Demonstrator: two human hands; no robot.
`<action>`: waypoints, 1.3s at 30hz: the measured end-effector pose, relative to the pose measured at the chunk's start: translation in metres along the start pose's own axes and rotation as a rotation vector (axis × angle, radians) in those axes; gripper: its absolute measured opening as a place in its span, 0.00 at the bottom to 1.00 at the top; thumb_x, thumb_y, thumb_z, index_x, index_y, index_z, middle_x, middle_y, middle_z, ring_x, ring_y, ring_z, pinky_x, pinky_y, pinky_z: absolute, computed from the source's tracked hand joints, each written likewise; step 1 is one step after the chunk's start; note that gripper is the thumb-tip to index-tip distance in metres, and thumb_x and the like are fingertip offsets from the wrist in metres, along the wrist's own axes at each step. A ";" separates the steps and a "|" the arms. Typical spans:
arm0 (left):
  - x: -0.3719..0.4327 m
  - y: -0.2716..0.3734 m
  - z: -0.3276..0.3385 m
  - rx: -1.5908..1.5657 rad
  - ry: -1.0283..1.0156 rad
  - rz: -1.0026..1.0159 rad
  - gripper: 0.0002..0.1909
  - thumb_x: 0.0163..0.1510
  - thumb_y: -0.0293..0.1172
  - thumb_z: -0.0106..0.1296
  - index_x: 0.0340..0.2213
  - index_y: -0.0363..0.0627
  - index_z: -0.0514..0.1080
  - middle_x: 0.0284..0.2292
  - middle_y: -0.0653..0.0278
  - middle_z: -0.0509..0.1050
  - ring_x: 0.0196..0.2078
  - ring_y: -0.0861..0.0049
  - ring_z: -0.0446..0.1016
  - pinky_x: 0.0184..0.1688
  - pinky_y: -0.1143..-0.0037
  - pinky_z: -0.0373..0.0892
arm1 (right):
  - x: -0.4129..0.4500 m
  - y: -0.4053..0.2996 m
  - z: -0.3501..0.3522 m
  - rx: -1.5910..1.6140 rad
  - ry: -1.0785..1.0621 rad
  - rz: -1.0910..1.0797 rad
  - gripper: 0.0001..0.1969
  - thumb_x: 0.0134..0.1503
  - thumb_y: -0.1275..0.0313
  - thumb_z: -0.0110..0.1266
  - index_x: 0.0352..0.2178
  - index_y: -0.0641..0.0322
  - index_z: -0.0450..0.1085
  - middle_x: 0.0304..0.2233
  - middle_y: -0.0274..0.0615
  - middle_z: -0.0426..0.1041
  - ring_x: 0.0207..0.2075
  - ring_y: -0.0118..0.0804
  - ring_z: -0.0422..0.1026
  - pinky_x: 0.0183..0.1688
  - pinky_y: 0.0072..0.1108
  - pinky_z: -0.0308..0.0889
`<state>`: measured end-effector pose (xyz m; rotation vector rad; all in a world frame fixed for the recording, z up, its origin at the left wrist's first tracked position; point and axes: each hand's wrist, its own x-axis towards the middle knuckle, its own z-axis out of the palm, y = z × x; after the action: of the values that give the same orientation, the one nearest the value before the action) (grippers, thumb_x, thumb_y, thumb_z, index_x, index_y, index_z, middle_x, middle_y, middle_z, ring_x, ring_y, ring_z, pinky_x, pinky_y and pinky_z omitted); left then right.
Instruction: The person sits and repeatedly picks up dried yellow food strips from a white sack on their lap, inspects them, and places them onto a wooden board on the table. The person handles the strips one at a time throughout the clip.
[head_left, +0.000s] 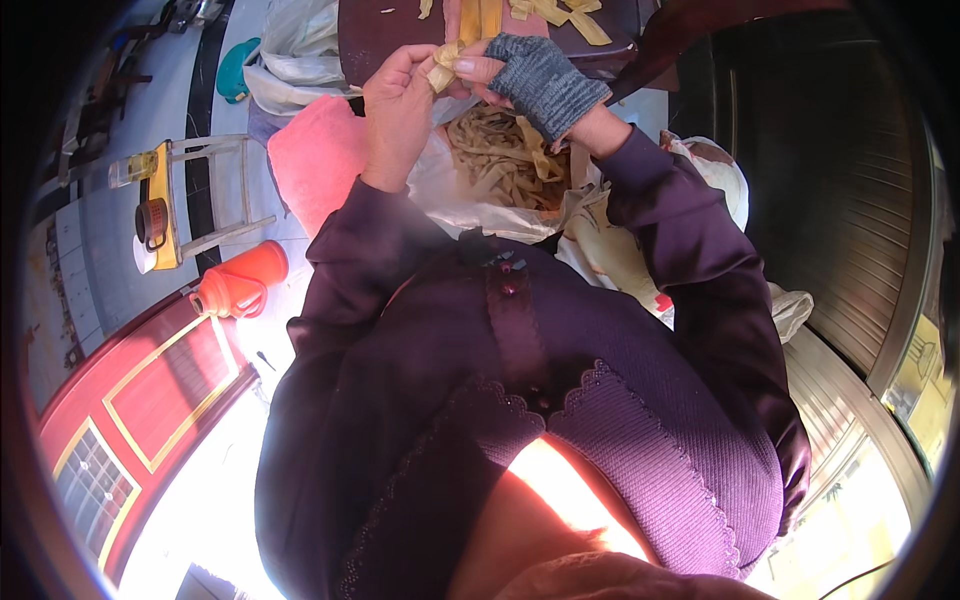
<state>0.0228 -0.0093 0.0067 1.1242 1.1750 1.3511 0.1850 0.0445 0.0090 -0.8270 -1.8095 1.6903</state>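
Between the fingertips of both hands is a folded, looped pale yellow strip (446, 63), perhaps dried plant leaf. My left hand (399, 105) is bare and pinches the loop from its left side. A grey knitted fingerless glove (546, 86) covers much of my right hand (487, 71), whose thumb presses on the strip's right side. Just beyond the fingers, flat yellow strips (480, 21) lie over a pink cloth (534, 24) on a dark red surface (390, 37). Below my hands, a heap of long tan strips (510, 161) fills a white plastic bag (442, 184).
More loose strips (570, 16) lie at the far right of the red surface. A pink fleece cloth (322, 154) is left of my forearm. On the left are an orange-red thermos flask (244, 281), a yellow-topped stool (166, 206) with a dark mug (153, 223), and a teal plastic item (238, 71).
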 end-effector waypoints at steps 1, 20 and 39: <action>-0.004 0.008 0.007 -0.067 -0.006 -0.013 0.07 0.56 0.24 0.46 0.37 0.34 0.67 0.27 0.62 0.73 0.30 0.79 0.74 0.35 0.81 0.71 | -0.001 0.000 0.001 0.056 0.049 0.007 0.20 0.57 0.55 0.47 0.26 0.63 0.71 0.15 0.29 0.63 0.16 0.19 0.59 0.18 0.12 0.53; -0.004 0.030 -0.007 0.784 0.004 0.416 0.14 0.49 0.22 0.54 0.40 0.40 0.70 0.38 0.61 0.73 0.37 0.73 0.73 0.41 0.78 0.68 | 0.001 0.007 -0.008 0.313 0.290 0.114 0.12 0.51 0.62 0.57 0.25 0.60 0.69 0.12 0.34 0.64 0.16 0.24 0.67 0.19 0.15 0.61; 0.051 -0.038 -0.039 1.231 -0.091 0.765 0.10 0.44 0.23 0.51 0.32 0.46 0.65 0.26 0.66 0.70 0.25 0.68 0.72 0.24 0.74 0.66 | 0.005 0.002 0.006 -0.454 0.211 -0.180 0.17 0.52 0.59 0.48 0.25 0.65 0.71 0.24 0.51 0.70 0.30 0.50 0.70 0.34 0.33 0.64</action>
<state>-0.0167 0.0399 -0.0330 2.6783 1.6182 0.9729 0.1773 0.0448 0.0068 -0.9499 -2.0746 1.0505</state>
